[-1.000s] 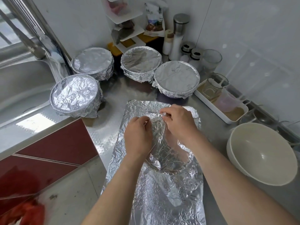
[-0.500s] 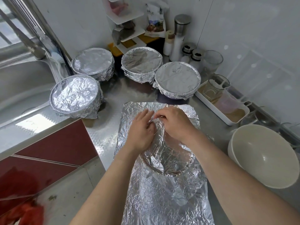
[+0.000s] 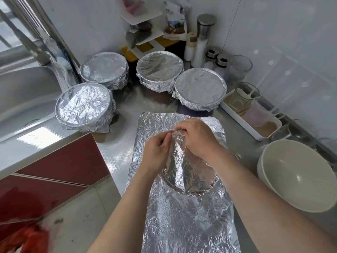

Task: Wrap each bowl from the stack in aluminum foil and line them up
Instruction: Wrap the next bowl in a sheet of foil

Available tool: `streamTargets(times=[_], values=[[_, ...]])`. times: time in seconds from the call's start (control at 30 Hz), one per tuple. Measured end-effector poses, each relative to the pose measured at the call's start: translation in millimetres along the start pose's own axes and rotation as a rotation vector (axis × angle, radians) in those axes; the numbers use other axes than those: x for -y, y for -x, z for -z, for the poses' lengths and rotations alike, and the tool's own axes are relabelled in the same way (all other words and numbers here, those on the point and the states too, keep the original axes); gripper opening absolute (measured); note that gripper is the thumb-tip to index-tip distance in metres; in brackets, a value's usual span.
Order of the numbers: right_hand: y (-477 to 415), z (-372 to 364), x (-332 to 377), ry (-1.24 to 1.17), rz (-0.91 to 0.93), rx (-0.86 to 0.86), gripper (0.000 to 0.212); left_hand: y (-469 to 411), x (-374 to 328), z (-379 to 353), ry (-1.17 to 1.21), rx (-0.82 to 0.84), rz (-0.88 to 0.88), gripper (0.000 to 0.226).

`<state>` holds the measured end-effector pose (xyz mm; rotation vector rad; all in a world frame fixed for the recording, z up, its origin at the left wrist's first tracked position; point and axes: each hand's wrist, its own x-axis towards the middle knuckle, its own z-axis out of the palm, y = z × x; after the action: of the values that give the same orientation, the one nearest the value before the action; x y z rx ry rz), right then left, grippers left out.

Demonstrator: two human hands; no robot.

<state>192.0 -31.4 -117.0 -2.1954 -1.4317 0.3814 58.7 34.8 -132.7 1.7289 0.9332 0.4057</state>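
Far left: sink (image 3: 27, 92), not in play.

Four wrapped bowls (image 3: 83, 106) stand on the steel surface (image 3: 116, 152) in a loose arc from beside the sink to the back right. Their tops are covered and their skirts tucked under. That is the finish to match.

Centre: the left hand (image 3: 156, 154) pinches a crumpled flap of the foil sheet (image 3: 182, 225) at its fingertips, lifted clear of the bowl. The sheet lies lengthwise toward the person. The bowl in hand (image 3: 198, 194) sits in the middle of it, and only a dark arc of rim shows where the foil dips in. The right hand (image 3: 197, 137) has its fingers curled round the same bunched flap, touching the left hand's fingertips.

Judgement: the flap looks stuck to itself and is being teased apart. This is best done slowly, drawing the two hands sideways rather than up, since creased foil tears along its folds. Once it is open, lay it flat over the mouth, press round the rim, then gather the overhang underneath. Keep the bowl centred so the skirt reaches on every side.

Right: the stack of bare bowls (image 3: 299, 179) waits near the edge, apart from the sheet. I read it as two, though the count is unsure.
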Motion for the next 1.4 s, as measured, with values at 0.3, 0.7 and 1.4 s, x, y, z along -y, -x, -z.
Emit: streamTargets(times=[0.3, 0.7, 1.4], values=[[-12.6, 13.3, 16.2, 0.03, 0.057, 0.085, 0.026, 14.2, -7.9, -0.6, 0.12, -0.194, 0.005, 0.025], [24.7, 37.2, 43.5, -0.053, 0.017, -0.124, 0.035, 61.4, 15.9, 0.9, 0.266, -0.684, 0.291, 0.039], [111.0, -2.0, 50.1, -0.076, -0.628, -0.281, 0.028, 94.4, -25.7, 7.0, 0.142, -0.679, 0.379, 0.043]])
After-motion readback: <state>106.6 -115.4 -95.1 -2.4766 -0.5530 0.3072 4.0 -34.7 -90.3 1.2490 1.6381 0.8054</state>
